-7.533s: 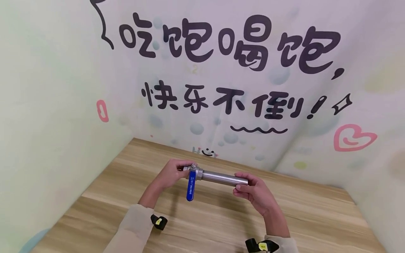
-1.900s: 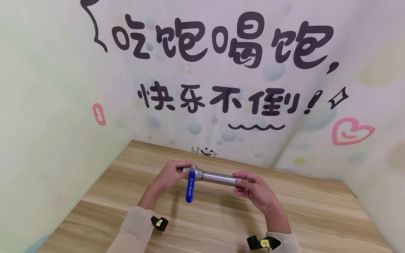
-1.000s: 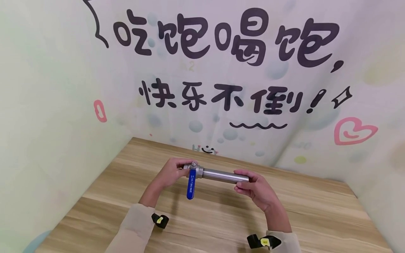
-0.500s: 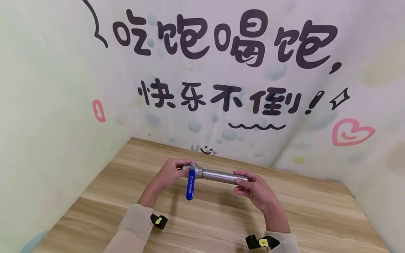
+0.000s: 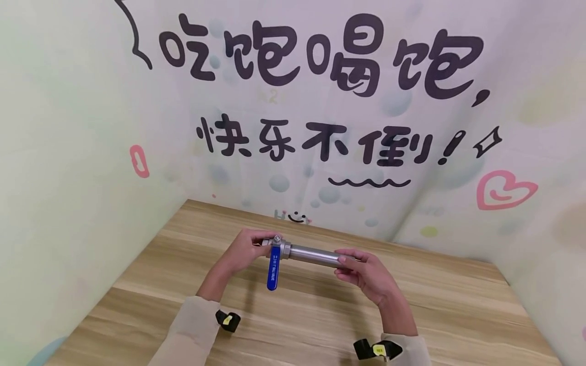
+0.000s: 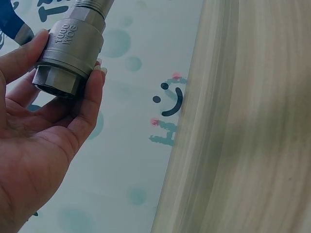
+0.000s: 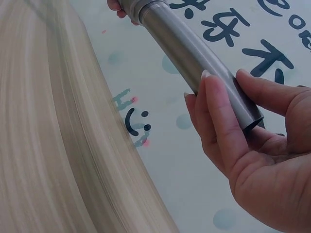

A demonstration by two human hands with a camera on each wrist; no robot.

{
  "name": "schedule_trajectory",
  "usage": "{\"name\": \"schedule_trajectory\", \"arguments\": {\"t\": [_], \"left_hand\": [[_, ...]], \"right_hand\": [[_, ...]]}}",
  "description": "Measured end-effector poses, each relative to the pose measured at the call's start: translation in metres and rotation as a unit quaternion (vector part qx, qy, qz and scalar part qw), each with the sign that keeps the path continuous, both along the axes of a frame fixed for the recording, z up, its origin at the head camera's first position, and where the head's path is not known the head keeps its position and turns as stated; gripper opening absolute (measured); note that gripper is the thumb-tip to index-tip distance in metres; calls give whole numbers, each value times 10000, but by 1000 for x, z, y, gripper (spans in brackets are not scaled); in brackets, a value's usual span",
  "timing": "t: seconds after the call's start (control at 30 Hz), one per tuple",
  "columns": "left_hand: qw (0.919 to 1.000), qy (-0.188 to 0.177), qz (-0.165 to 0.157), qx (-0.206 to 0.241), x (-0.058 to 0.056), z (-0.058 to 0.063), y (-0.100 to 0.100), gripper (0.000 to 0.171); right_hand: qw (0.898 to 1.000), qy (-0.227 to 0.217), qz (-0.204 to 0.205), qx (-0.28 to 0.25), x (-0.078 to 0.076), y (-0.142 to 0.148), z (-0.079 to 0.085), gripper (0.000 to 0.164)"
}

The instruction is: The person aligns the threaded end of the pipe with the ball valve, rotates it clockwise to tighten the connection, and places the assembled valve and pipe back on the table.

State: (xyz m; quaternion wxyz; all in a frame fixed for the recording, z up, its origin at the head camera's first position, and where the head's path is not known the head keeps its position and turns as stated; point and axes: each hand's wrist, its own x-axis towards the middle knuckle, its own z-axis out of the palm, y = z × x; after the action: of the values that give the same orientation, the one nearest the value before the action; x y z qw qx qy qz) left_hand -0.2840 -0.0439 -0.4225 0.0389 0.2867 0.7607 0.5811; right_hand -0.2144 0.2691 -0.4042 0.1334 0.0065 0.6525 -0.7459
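A steel ball valve (image 6: pixel 73 46) with a blue lever handle (image 5: pixel 273 269) is held up above the wooden table. My left hand (image 5: pixel 244 251) grips the valve body between thumb and fingers, and its open hexagonal end faces my palm in the left wrist view. From the valve's other end a plain steel pipe (image 5: pixel 313 255) runs to the right. My right hand (image 5: pixel 368 274) holds the pipe near its free end, thumb on one side and fingers on the other. In the right wrist view the pipe's open end (image 7: pixel 253 124) points into that palm.
The wooden table (image 5: pixel 192 310) spreads under both hands. Behind it stands a pale printed backdrop (image 5: pixel 297 112) with black lettering, and a plain pale side panel (image 5: pixel 68 152) rises at the left. Black camera mounts (image 5: pixel 229 320) sit at both sleeve cuffs.
The left hand keeps its grip on the valve throughout. My right thumb and fingers have shifted around the pipe's end, which showed more half a second ago than now.
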Motion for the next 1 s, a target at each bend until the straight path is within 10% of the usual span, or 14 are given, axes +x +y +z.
{"name": "schedule_trajectory", "arguments": {"t": [1.0], "left_hand": [[9999, -54, -38, -87, 3, 3, 0, 31]], "right_hand": [[9998, 56, 151, 139, 2, 2, 2, 42]]}}
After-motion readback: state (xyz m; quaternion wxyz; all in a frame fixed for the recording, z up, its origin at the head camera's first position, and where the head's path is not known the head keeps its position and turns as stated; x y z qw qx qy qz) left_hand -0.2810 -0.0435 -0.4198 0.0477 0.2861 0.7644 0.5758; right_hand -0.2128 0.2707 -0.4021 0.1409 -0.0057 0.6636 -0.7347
